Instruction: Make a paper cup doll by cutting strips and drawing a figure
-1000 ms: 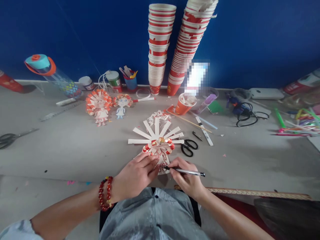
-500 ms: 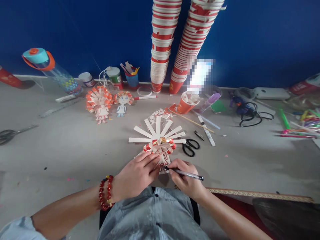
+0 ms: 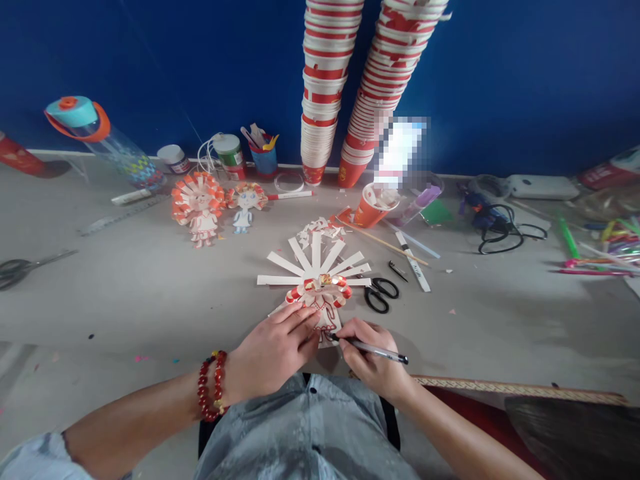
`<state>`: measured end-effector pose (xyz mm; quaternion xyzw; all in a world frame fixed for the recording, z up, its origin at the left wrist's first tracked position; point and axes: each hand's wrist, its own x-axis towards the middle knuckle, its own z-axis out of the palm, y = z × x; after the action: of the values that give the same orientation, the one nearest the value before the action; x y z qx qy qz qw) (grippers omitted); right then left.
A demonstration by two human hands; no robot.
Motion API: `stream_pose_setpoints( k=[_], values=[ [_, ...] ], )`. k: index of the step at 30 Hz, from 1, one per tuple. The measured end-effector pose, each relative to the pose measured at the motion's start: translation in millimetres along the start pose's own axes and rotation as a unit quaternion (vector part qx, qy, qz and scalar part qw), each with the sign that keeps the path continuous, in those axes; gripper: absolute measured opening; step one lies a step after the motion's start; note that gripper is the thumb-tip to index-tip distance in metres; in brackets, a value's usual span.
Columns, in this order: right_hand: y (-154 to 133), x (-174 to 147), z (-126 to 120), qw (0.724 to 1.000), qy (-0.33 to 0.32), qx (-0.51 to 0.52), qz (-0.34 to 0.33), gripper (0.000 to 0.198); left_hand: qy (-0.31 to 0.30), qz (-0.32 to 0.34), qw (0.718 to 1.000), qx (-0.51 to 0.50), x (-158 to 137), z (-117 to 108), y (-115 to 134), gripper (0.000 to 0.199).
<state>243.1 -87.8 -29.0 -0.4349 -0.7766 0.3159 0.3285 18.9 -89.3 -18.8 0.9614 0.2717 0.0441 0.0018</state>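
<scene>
A white paper doll [image 3: 327,315] with a red-outlined dress and curled red-and-white paper strips round its head lies before me at the table's front. Straight white paper strips [image 3: 316,257] fan out above it. My left hand [image 3: 280,343] lies flat over the doll's left side, fingers stretched out, pressing on the paper. In my right hand [image 3: 373,357] is a pen [image 3: 377,350] with a clear barrel and dark end; its tip meets the paper at the doll's lower edge, by the legs. Black-handled scissors [image 3: 377,298] lie just right of the doll, their blades partly hidden beneath the strips.
Two tall stacks of paper cups [image 3: 320,120] lean against the blue wall. Two finished-looking paper dolls [image 3: 200,207] stand at the back left, near a water bottle [image 3: 125,157]. Paper scraps [image 3: 323,232], a marker [image 3: 414,263] and a red cup [image 3: 373,210] lie beyond my hands.
The pen and my right hand have shifted very slightly. My left hand stays in place on the paper doll.
</scene>
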Motion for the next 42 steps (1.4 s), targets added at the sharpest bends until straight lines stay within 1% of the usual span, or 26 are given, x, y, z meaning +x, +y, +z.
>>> stream_pose_setpoints(
  k=[6,13,17,20,26,35,42],
  values=[
    [0.0,-0.4,-0.2,1.000,0.001,-0.001,-0.005,0.014,-0.006,-0.007,1.000,-0.008,1.5,-2.2,0.2,0.032],
    [0.3,-0.1,-1.0,1.000,-0.002,0.005,-0.001,0.012,-0.018,0.019,1.000,-0.017,4.0,-6.0,-1.5,0.038],
    [1.2,-0.4,-1.7,1.000,-0.010,0.012,0.004,0.012,-0.029,0.027,0.999,-0.005,6.0,-9.5,-2.8,0.033],
    [1.6,-0.8,-2.2,1.000,-0.014,0.016,0.004,0.012,-0.032,0.028,0.999,0.002,7.1,-11.2,-3.0,0.033],
    [1.1,-1.6,-2.7,1.000,-0.010,0.012,-0.001,0.013,-0.023,0.031,0.999,-0.001,6.7,-9.5,-2.2,0.034],
    [2.3,-3.3,-3.6,0.999,-0.024,0.028,0.007,0.013,-0.045,0.028,0.999,-0.009,6.0,-8.0,-2.2,0.034],
    [2.5,-3.2,-5.1,0.999,-0.021,0.035,0.001,0.013,-0.037,0.028,0.999,-0.006,6.1,-8.7,-2.2,0.032]
  ],
)
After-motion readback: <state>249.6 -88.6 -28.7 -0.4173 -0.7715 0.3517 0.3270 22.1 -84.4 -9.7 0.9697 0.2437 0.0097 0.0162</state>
